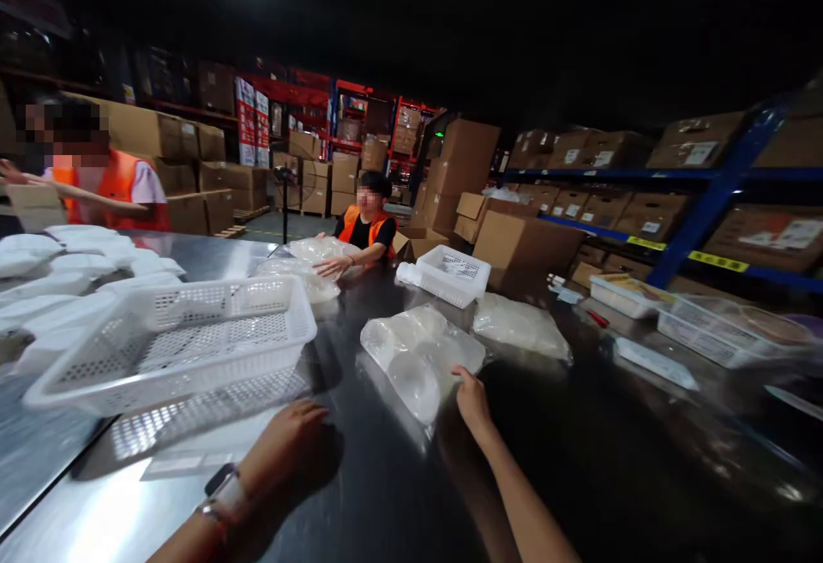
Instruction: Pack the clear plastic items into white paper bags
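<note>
My right hand [472, 400] reaches forward and its fingers close on the near edge of a clear plastic bag of white bowls [417, 353] lying on the shiny metal table [399, 494]. My left hand [289, 439], with a watch on the wrist, rests knuckles-up on the table just below a white perforated plastic basket [180, 340]; its fingers are curled under and hold nothing that I can see. A second clear bag [520, 327] lies just beyond to the right.
Across the table sits a person in an orange vest [363, 233] with a hand on more bagged bowls [302, 267], near another white basket [450, 276]. A second person in orange [96, 182] stands far left by stacked white lids [70, 259]. Trays [720, 323] and cardboard boxes fill the right.
</note>
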A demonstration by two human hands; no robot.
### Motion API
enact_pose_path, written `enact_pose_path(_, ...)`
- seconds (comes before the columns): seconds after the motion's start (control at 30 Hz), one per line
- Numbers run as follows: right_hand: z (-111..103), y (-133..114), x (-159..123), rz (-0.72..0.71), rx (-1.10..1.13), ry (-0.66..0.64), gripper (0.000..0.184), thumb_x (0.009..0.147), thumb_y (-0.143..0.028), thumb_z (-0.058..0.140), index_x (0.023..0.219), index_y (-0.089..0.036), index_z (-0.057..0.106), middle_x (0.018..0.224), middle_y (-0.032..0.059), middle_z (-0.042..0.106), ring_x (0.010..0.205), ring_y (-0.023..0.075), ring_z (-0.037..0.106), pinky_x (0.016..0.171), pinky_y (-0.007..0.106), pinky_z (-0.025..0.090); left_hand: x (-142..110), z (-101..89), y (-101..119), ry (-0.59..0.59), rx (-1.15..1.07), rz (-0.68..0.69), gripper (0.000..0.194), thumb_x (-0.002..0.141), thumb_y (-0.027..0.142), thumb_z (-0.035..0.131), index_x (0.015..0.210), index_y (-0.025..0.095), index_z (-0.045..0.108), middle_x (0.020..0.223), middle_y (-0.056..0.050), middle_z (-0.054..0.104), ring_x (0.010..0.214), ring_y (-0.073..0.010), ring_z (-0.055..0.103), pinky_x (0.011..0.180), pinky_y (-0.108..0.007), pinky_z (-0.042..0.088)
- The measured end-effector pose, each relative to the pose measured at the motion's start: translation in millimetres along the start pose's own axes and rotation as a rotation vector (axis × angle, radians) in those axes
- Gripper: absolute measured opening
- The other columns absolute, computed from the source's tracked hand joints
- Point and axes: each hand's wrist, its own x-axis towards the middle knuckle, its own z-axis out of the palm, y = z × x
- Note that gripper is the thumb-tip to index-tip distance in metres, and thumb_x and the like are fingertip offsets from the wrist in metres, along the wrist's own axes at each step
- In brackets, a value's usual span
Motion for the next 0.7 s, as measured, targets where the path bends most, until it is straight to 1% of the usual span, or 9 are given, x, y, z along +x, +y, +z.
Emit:
enact_pose_path(0.1,-22,-18,-26,-0.007,-0.063,0.052,0.035,0.087,-0.001,0.045,0.096,-0.018,0.074,0.102,0.0124,0.072,0.103,0.0258,0.067,0.09,0.037,0.053,25,21.1,54,-0.077,-0.008,0.168,0.032,0.09,0.013,0.05,0.113,0.022,0.071,0.125,-0.008,0.071,0.116,-0.0274,0.065,0.105,-0.045,0.051)
enact_pose_path(0.2,-32,-43,-51,0.021,-0.248,0.038,0.015,0.089,-0.017,0.062,0.098,-0.021,0.073,0.096,0.0126,0.069,0.095,0.0292,0.066,0.074,0.037,0.053,61,49.2,102,-0.081,-0.005,0.286,0.043,0.095,0.012,0.047,0.134,0.026,0.06,0.147,-0.007,0.056,0.138,-0.0267,0.049,0.119,-0.048,0.038)
enact_pose_path(0.27,-33,-49,-67,0.042,-0.341,0.021,0.019,0.086,-0.019,0.069,0.105,-0.022,0.071,0.102,0.0139,0.068,0.098,0.0314,0.064,0.069,0.037,0.052,85,68.2,126,-0.04,0.005,0.304,0.044,0.098,0.015,0.045,0.14,0.027,0.053,0.154,-0.007,0.048,0.145,-0.0267,0.041,0.121,-0.052,0.034)
enact_pose_path(0.33,-32,-44,-79,0.042,-0.358,0.02,0.029,0.086,-0.021,0.07,0.114,-0.023,0.069,0.111,0.0143,0.067,0.104,0.0331,0.062,0.072,0.039,0.051,104,84.0,142,0.005,0.011,0.206,0.041,0.099,0.019,0.046,0.14,0.023,0.052,0.153,-0.011,0.047,0.145,-0.03,0.04,0.12,-0.056,0.033)
enact_pose_path(0.43,-30,-30,-87,0.036,-0.315,0.027,0.035,0.087,-0.021,0.069,0.122,-0.026,0.066,0.116,0.0137,0.066,0.106,0.0333,0.061,0.078,0.042,0.049,119,96.5,152,0.044,0.011,0.047,0.036,0.101,0.024,0.044,0.134,0.016,0.056,0.14,-0.017,0.058,0.136,-0.0342,0.049,0.117,-0.059,0.035)
enact_pose_path(0.5,-31,-26,-82,0.022,-0.263,0.04,0.03,0.089,-0.019,0.064,0.119,-0.026,0.067,0.114,0.0125,0.067,0.106,0.0314,0.061,0.083,0.042,0.048,122,98.4,152,0.051,0.005,0.031,0.032,0.101,0.027,0.044,0.126,0.017,0.061,0.129,-0.016,0.064,0.128,-0.0334,0.054,0.115,-0.059,0.037)
enact_pose_path(0.6,-36,-29,-54,-0.009,-0.172,-0.002,0.026,0.094,-0.018,0.056,0.114,-0.025,0.07,0.115,0.0109,0.069,0.111,0.0279,0.062,0.092,0.042,0.048,120,98.9,147,0.045,-0.015,0.059,0.024,0.101,0.029,0.049,0.114,0.021,0.066,0.117,-0.012,0.067,0.12,-0.0295,0.057,0.113,-0.058,0.039)
enact_pose_path(0.67,-38,-35,-26,0.004,-0.145,-0.123,0.028,0.092,-0.019,0.06,0.118,-0.023,0.07,0.123,0.0131,0.067,0.12,0.0283,0.059,0.098,0.043,0.047,119,100.3,144,0.048,-0.026,0.071,0.022,0.101,0.028,0.049,0.111,0.022,0.067,0.112,-0.01,0.068,0.118,-0.0278,0.057,0.113,-0.057,0.039)
enact_pose_path(0.7,-37,-39,-12,0.019,-0.143,-0.189,0.032,0.087,-0.018,0.066,0.119,-0.022,0.07,0.127,0.0146,0.066,0.124,0.0296,0.058,0.099,0.043,0.047,119,101.2,143,0.054,-0.027,0.072,0.022,0.101,0.027,0.048,0.11,0.022,0.067,0.11,-0.01,0.068,0.117,-0.0275,0.057,0.113,-0.056,0.038)
